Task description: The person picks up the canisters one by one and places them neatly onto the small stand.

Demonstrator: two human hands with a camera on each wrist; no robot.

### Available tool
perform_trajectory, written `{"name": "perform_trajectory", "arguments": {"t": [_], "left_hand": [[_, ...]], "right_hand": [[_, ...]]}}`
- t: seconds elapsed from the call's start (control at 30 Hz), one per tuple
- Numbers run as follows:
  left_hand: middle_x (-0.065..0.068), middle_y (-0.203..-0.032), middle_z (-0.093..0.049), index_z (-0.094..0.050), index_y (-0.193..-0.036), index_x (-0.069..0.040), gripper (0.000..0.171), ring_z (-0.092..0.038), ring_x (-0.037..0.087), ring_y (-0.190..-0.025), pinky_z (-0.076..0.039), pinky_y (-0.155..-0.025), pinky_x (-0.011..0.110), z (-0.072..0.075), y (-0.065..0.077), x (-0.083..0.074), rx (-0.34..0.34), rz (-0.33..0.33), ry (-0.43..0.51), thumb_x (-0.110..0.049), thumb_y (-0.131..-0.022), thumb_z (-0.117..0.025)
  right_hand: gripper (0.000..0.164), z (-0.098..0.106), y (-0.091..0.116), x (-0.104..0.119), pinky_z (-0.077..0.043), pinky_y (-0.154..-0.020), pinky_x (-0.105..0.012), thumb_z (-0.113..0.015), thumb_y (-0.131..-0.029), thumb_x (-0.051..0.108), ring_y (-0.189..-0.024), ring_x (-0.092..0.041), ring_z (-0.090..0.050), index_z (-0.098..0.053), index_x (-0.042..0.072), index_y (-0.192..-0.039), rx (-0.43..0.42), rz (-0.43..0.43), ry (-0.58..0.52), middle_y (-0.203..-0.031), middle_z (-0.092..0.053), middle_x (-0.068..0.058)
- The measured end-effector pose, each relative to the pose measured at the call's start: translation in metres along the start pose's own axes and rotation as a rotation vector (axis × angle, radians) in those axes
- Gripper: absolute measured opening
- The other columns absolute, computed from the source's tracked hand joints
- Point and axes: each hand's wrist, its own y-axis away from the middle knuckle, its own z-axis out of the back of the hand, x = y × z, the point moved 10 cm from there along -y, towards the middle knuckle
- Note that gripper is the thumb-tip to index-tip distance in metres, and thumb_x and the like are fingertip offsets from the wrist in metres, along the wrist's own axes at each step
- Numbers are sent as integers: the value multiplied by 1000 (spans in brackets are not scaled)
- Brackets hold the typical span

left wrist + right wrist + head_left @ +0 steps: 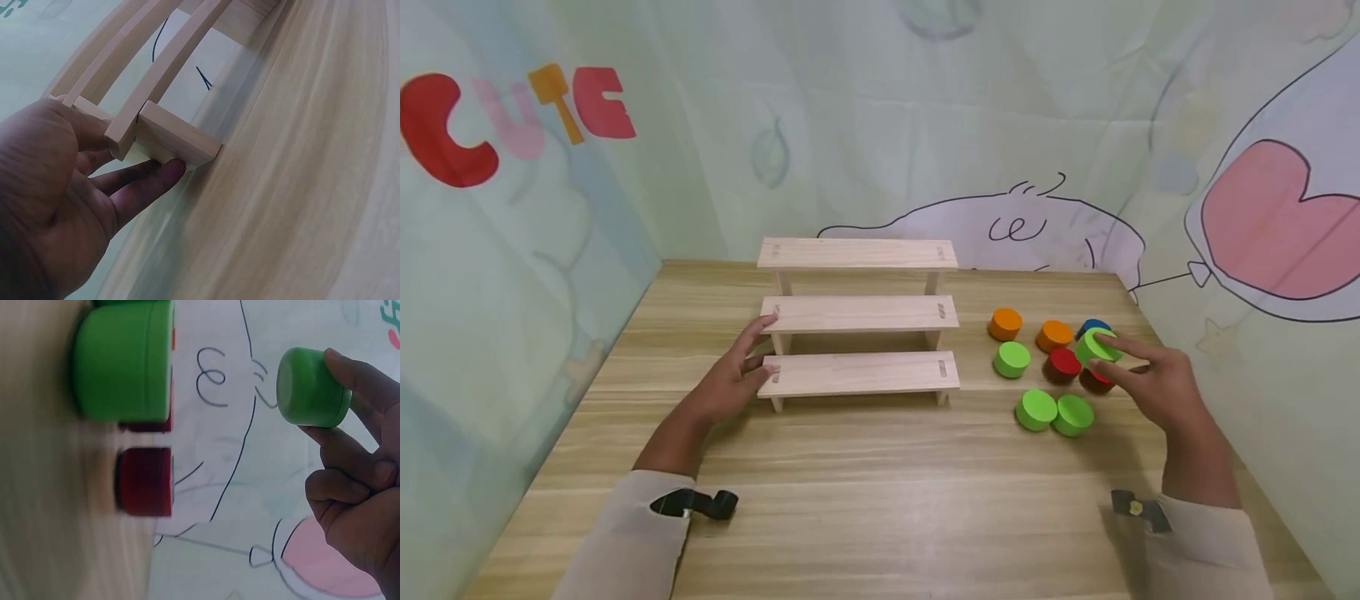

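1. The right hand (1165, 383) pinches a green block (1088, 348) between thumb and finger; the right wrist view shows this block up off the table (910, 492), apart from the blocks standing there.
2. In the head view, the held block appears over the group on the right side of the table, partly covering a blue block (1092, 324) and just above a red block (1097, 383) that the hand partly hides.
3. The left hand (727, 387) rests against the left end of a three-tier wooden stand (861, 313), its fingers extended rather than clenched. The index finger touches the end of the middle shelf and the thumb touches the lowest one; in the left wrist view, fingertips lie by the outer side of a leg.
4. The stand is upright near the back of the table, left of the blocks, its shelves stepping upward toward the rear.
5. Two orange blocks (1004, 324) sit toward the back of the group, apart from each other. A lone green one (1012, 359) lies in front of the left orange one, and a second red one (1063, 365) is right of it.
6. Nearest the person, two more green blocks (1036, 410) sit side by side, touching.
7. A printed curtain (880, 150) hangs behind the table.
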Motion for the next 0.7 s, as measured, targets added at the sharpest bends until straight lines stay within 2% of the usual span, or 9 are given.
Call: {"name": "perform_trajectory", "arguments": {"t": [0.07,0.13,0.23,0.3,0.33,0.4,0.53,0.67,0.7], "left_hand": [[22,-184,-8,-11,-177,-28,79,-34,66,-155,-51,-110,74,-1,0,0,4,0,2,-5,-114,-53],[23,-183,-8,-10,-177,-27,79,-35,66,-155,-51,-110,74,-1,0,-1,5,-4,2,-4,-114,-53],[23,-183,-8,-11,-177,-26,79,-34,66,-155,-51,-110,75,0,-1,-1,2,-11,3,-3,-114,-52],[22,-184,-8,-11,-177,-26,79,-34,65,-156,-51,-110,75,-1,-1,-3,1,-18,3,-3,-114,-53],[21,-184,-8,-11,-177,-26,79,-35,65,-156,-51,-110,74,-1,-1,-3,3,-18,3,-3,-114,-53],[21,-184,-8,-11,-177,-27,79,-35,65,-156,-51,-111,74,-2,-2,-3,6,-19,3,-4,-114,-53],[21,-184,-10,-11,-177,-28,78,-37,64,-155,-51,-112,73,-3,-2,-1,2,-5,-7,-6,-114,-53],[20,-184,-10,-10,-177,-30,79,-37,64,-155,-50,-112,73,-1,0,0,-6,1,-6,-6,-114,-52],[21,-183,-10,-10,-176,-30,79,-37,64,-155,-50,-112,73,-1,0,0,-5,2,-5,-6,-114,-52]], "right_hand": [[46,-3,-6,9,-54,-72,-5,-85,-97,15,-105,26,-48,-73,4,-140,0,11,-27,-150,-63,-31],[46,-6,-12,19,-53,-72,-6,-85,-97,15,-107,16,-56,-73,6,-140,-12,17,-48,-151,-63,-29],[47,-13,-22,33,-51,-77,-3,-85,-98,18,-122,-17,-70,-73,8,-142,-19,18,-85,-153,-63,-27],[47,-17,-28,42,-48,-82,0,-85,-98,21,-133,-40,-67,-73,10,-142,-28,19,-90,-154,-63,-24],[47,-18,-30,46,-47,-81,0,-85,-98,22,-130,-44,-67,-73,11,-142,-31,17,-90,-155,-62,-23],[47,-21,-35,55,-46,-77,-2,-85,-98,22,-115,-41,-71,-73,12,-142,-41,24,-80,-155,-63,-21],[46,-33,-45,72,-48,-72,-10,-84,-99,25,-104,-13,-63,-73,18,-144,-33,40,-82,-157,-64,-13],[44,-48,-55,92,-51,-81,-9,-83,-100,24,-133,-13,-63,-74,19,-143,-16,94,-136,-154,-67,-11],[44,-50,-58,97,-51,-80,-9,-83,-99,22,-135,-20,-65,-75,17,-142,-20,118,-149,-152,-68,-13]]}}
